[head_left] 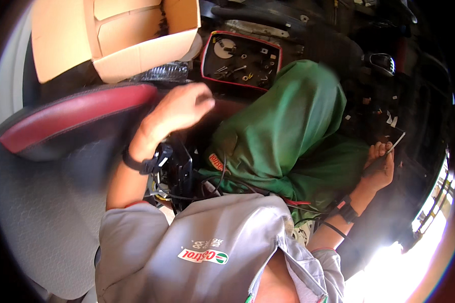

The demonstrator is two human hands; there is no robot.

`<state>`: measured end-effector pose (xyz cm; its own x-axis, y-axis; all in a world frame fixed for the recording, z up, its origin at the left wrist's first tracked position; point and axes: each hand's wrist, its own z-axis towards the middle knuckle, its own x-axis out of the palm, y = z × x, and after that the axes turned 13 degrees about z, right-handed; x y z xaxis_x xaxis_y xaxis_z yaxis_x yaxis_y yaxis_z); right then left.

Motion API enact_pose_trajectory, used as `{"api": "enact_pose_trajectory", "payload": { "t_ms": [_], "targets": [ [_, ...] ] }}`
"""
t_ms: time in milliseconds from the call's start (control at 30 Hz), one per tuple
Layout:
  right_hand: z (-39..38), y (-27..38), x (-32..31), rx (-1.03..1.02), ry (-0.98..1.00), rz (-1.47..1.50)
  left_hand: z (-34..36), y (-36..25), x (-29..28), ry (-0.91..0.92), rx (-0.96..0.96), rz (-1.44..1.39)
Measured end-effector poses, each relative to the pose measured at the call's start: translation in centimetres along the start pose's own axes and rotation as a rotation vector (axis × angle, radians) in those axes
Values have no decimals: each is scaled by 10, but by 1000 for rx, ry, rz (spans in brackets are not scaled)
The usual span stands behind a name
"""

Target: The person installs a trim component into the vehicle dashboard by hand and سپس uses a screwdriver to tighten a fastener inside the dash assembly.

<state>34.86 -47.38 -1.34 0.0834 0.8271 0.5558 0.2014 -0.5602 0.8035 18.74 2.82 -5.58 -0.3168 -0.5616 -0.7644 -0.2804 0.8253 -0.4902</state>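
Note:
My right hand [380,164] is closed around a thin pale stick [398,142], whose free end points up and away; its kind is not clear. It is low at the far right, beside my green-trousered leg [283,126]. My left hand [187,108] is raised in front of the red and black seat edge [81,116]. Its fingers are loosely bent, with the thumb apart, and slightly blurred; nothing shows in them. Beyond it lies a black tray [203,63] with a red rim, holding small metal parts, rings and a pale round disc [224,48].
An open cardboard box [146,63] stands at the far left, with clear plastic wrap [164,72] beside it. A gear knob [382,64] rises at the far right. Small scraps [392,119] lie on the dark floor. Black cables [222,177] run across my lap.

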Motion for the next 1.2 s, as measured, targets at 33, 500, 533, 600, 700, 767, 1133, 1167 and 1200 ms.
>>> {"api": "enact_pose_trajectory", "payload": {
  "t_ms": [33,500,533,600,700,767,1133,1167,1200],
  "targets": [
    [-1,-3,3,-41,-86,-40,-18,3,2,93,23,78],
    [-10,-4,3,-28,44,-208,-51,53,61,-425,-263,337],
    [-12,-4,5,-52,34,-239,-46,59,58,-386,-225,384],
    [-11,-6,3,-39,43,-166,-43,58,49,-335,-151,361],
    [-10,-8,-6,-44,88,-92,-40,30,29,-382,-106,365],
    [-11,-8,-8,-64,106,-38,-30,3,14,-460,-55,317],
    [-9,-7,6,-87,38,-31,217,-106,-86,-785,257,112],
    [-10,-5,3,-85,62,-19,233,-111,-96,-768,174,205],
    [-9,-4,1,-91,71,22,246,-112,-104,-744,86,301]
  ]
}}
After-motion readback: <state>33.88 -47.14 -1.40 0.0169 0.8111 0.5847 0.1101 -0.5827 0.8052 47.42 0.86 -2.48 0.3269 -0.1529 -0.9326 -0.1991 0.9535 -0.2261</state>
